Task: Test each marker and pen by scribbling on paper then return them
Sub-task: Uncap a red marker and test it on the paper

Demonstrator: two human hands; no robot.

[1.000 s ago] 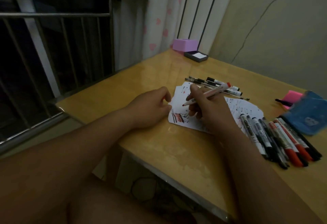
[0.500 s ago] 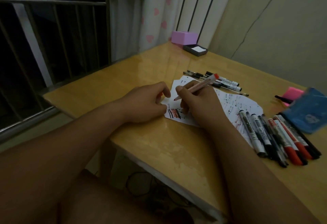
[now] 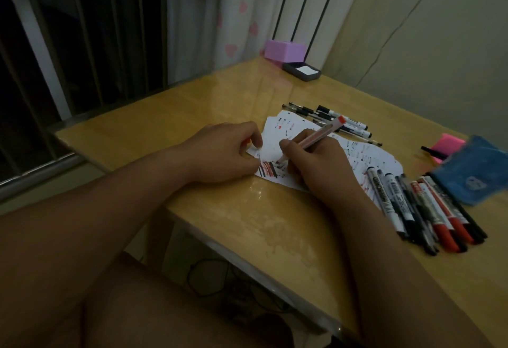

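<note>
A white sheet of paper (image 3: 275,133) covered in red and black scribbles lies on the wooden table (image 3: 220,100). My right hand (image 3: 316,166) grips a red pen (image 3: 319,134) with a clear pinkish barrel. Its tip touches the paper beside a patch of red and black stripes (image 3: 268,168). My left hand (image 3: 225,152) rests on the paper's left corner with its fingers curled, and a small red cap (image 3: 248,140) peeks out between them. A row of black and red markers (image 3: 428,210) lies to the right of my right forearm. Several pens (image 3: 330,118) lie behind the paper.
A blue pouch (image 3: 478,171) and a pink pad (image 3: 446,145) with a black pen on it sit at the right. A purple box (image 3: 284,50) and a dark tray (image 3: 301,71) stand at the far corner. Window bars run along the left, past the table's edge.
My right hand brought the pen tip down onto the paper by the striped patch. My left hand shifted slightly right onto the paper's corner. The view tilted closer.
</note>
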